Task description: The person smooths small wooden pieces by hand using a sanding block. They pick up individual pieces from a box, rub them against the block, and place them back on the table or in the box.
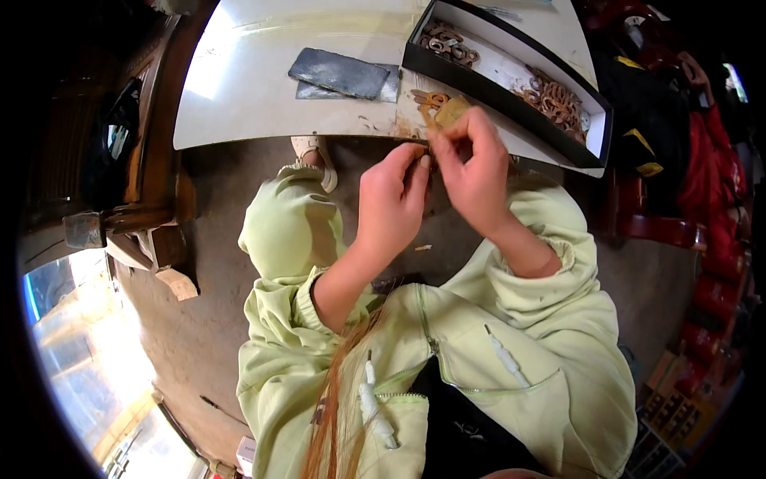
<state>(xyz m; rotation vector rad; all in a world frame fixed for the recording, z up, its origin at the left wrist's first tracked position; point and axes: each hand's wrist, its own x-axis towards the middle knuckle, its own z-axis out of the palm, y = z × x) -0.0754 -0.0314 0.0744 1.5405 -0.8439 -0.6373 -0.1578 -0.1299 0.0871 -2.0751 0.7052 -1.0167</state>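
Note:
My left hand [391, 197] and my right hand [477, 169] meet just off the near edge of the white table. The fingertips of both are pinched closed against each other, around something small and dark that the fingers mostly cover. Right behind my right hand, a tan folded piece [452, 111] lies at the table edge. Beside it are several small brown ring-shaped wooden-looking pieces [432, 98], among brown dust. A long black box [511, 89] with a white inside stands farther right, holding loose brown pieces [449, 44] at its left end and a larger brown heap [558, 102] at its right.
A dark grey flat slab [339, 73] rests on a paler grey sheet on the white table [239, 96]. Dark wooden furniture [152, 104] stands at the left. Red and black cloth items [710, 160] crowd the right. A small pale scrap [423, 247] lies on the floor.

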